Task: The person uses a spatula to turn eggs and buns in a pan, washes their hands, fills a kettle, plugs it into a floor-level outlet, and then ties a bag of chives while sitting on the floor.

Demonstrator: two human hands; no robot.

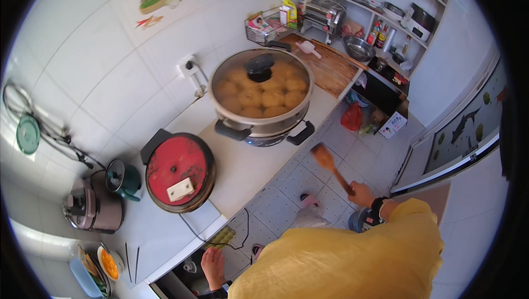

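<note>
My right hand (361, 194) grips the handle of a wooden spatula (330, 162), held out over the tiled floor with its darkened blade pointing up and left. My left hand (213, 263) hangs by the counter's front edge with nothing seen in it; its fingers look close together. On the counter (252, 166) stands a large steamer pot (264, 121), its glass lid (260, 84) closed over several round yellowish pieces of food. Nearer on the left lies a round red electric griddle (182, 162), a small cream-coloured block (180, 189) on its lid.
Left along the counter are a pressure cooker (99, 212), a green pot (124, 177), dark chopsticks (137, 264) and a bowl of orange food (110, 264). Beyond the steamer lie a wooden board (330, 71), a pasta machine (324, 13) and a steel bowl (358, 49). A black cord (223, 246) hangs over the edge.
</note>
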